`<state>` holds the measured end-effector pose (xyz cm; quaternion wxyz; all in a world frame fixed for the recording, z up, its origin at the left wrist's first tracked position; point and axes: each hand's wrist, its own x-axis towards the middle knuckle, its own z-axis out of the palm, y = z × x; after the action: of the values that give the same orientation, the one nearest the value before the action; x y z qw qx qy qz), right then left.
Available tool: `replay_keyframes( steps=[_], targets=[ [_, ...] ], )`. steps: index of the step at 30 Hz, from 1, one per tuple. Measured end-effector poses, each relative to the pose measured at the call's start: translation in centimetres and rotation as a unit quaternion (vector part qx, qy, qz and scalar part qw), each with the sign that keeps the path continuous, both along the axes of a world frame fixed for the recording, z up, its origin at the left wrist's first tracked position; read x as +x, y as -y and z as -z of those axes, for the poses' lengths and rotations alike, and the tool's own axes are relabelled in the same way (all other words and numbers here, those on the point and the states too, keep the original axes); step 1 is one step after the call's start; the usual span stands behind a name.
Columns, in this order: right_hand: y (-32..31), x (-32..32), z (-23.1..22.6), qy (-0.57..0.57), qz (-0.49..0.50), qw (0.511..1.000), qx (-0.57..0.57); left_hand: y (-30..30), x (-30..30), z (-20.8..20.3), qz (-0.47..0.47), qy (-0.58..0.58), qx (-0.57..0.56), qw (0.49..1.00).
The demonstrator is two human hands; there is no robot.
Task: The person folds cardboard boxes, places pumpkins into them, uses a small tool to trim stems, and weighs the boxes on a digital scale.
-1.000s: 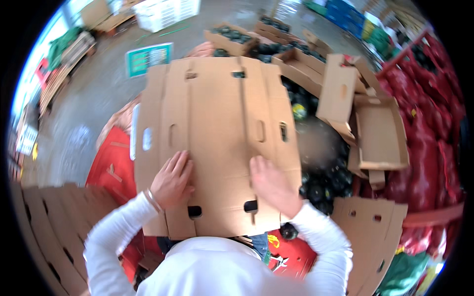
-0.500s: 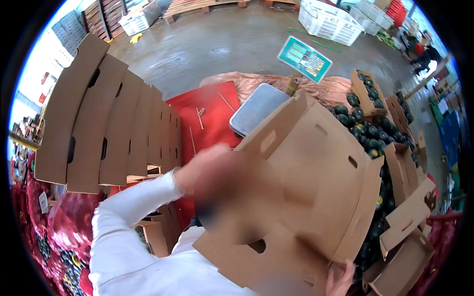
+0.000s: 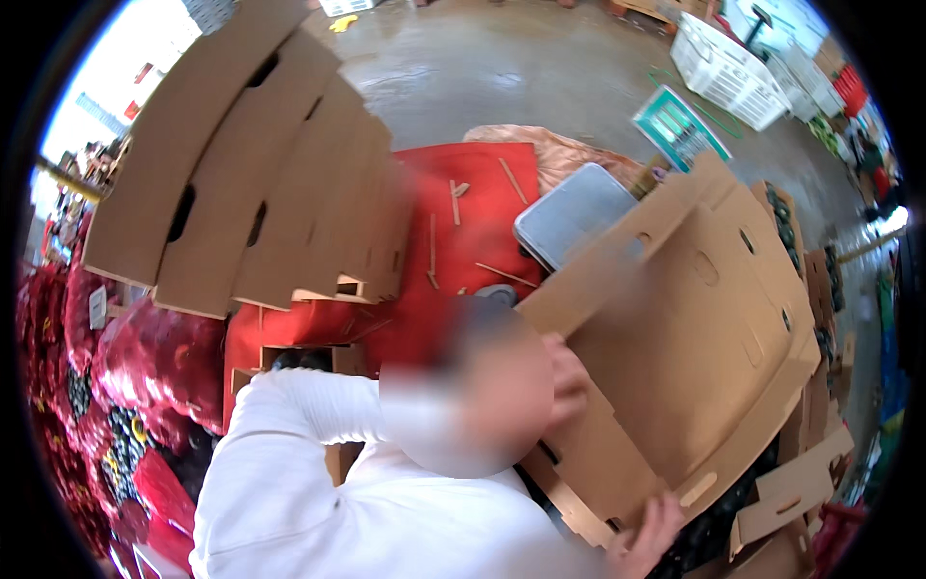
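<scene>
Cardboard is bending in front of me: I am holding the half-folded box point(image 3: 694, 328) at chest height, left hand point(image 3: 564, 381) curled onto its inner flap, right hand point(image 3: 646, 526) pinching the bottom edge. With so little hold, the panel may be slipping or creasing wrongly. Blur is hiding my left fingers, and the box is covering the dark fruit crates point(image 3: 786, 232) behind it.

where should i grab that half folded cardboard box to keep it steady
Probably by the cardboard box edges: it stands tilted with flaps loose. The left hand is on its near left edge, the right hand at the bottom flap. Come from below and the left; the oval handle slots would also serve.
</scene>
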<state>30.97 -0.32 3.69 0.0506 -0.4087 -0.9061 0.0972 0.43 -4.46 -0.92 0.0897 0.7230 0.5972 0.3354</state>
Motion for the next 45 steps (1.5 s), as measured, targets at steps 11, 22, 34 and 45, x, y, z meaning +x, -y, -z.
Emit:
replay_keyframes(
  steps=[11,22,34,45],
  targets=[
    [-3.8,0.8,0.4,0.039,-0.123,0.962,-0.241,-5.2,-0.9,-3.0,0.373,0.069,-0.109,0.919],
    [-5.4,-0.4,0.2,-0.255,0.032,0.966,0.031,-13.3,-10.6,1.2,0.053,0.537,-0.238,0.808],
    [-8.7,-0.2,6.2,-0.705,0.301,0.564,-0.308,-13.4,-7.1,8.3,0.112,0.530,-0.052,0.839],
    [-10.8,-2.3,-0.4,0.089,-0.027,0.995,-0.036,-14.7,-4.1,-5.6,0.223,-0.323,-0.222,0.892]
  ],
)
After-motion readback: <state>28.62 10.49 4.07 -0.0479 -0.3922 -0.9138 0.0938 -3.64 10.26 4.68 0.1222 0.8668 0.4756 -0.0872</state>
